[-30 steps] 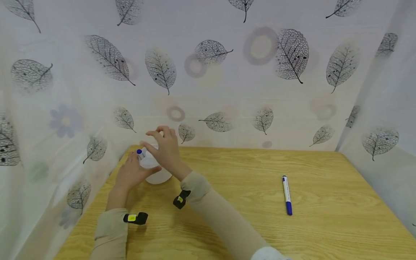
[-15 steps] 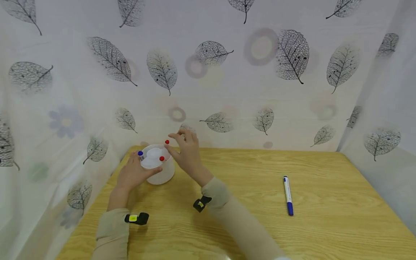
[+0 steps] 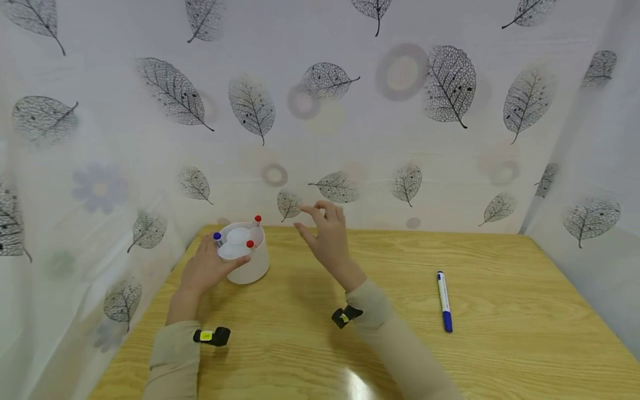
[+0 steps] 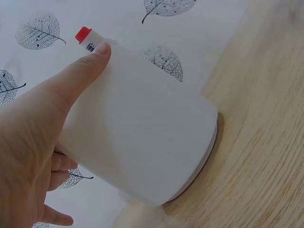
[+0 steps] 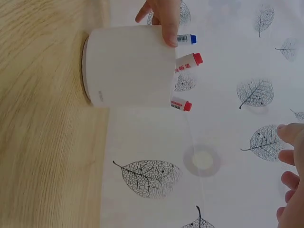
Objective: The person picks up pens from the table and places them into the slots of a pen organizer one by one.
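Note:
A white round pen holder stands upright at the table's far left. My left hand holds it, thumb along the near wall by the rim and fingers round the left side. Out of its top poke the ends of a blue-tipped marker and two red-tipped markers, one by the near rim and one at the far right rim. My right hand hovers to the right of the holder, fingers loosely bent and thumb apart, with nothing in its grasp. The lower parts of the markers are hidden by the holder's wall.
A blue and white marker lies on the right half of the wooden table, blue cap towards me. A leaf-patterned white curtain closes off the back and both sides.
My right hand has moved from above the pen holder away to the right, leaving a red-tipped marker at its far right rim. My left hand has stayed on the holder.

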Demonstrator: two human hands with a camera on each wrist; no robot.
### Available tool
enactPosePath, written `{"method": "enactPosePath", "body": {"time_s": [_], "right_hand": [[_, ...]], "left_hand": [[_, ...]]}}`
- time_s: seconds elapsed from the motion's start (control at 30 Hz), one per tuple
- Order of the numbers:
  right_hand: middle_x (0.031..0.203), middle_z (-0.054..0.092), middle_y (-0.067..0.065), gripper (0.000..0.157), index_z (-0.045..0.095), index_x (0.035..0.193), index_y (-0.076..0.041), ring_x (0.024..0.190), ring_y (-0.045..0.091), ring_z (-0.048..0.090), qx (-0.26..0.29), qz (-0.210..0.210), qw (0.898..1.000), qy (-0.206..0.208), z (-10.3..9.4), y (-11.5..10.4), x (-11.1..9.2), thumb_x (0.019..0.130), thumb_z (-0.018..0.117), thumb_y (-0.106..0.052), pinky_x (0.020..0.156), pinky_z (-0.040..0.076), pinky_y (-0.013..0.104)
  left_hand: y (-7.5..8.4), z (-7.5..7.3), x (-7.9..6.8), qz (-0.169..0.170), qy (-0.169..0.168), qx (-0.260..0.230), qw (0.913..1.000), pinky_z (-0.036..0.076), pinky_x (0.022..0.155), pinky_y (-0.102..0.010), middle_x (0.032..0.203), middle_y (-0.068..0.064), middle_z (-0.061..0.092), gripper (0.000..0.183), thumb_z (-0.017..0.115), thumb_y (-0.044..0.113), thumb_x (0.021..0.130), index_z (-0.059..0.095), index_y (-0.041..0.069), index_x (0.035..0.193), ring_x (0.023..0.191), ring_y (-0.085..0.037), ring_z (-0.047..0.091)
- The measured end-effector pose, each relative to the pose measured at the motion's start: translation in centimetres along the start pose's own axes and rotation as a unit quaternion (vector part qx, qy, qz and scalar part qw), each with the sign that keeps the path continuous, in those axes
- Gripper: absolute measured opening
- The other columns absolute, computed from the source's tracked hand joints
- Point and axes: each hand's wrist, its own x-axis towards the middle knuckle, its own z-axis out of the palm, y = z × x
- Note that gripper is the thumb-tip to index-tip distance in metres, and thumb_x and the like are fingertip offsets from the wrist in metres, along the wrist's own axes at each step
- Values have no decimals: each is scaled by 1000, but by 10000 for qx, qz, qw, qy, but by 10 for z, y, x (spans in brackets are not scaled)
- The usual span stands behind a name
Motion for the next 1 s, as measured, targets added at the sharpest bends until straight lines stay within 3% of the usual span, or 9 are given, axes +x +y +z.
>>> {"method": "enactPosePath", "body": {"time_s": [0.43, 1.0], "right_hand": [[106, 54, 17, 35, 68, 111, -5, 78, 27, 37, -420, 242, 9988, 95, -26, 57, -29, 82, 79, -22, 72, 34, 41], [103, 55, 23, 35, 66, 105, 0, 89, 37, 43, -1160, 667, 9909, -116, -91, 120, -63, 79, 81, -18, 79, 35, 48]], "left_hand": [[-7, 7, 19, 139, 9, -82, 9999, 43, 97, -62, 153, -25, 26, 122, 57, 80, 76, 17, -8, 150, 126, -48, 45], [-7, 8, 20, 101, -24, -151, 9998, 43, 97, -62, 152, -24, 26, 121, 57, 80, 75, 16, -6, 151, 127, -48, 45]]}}
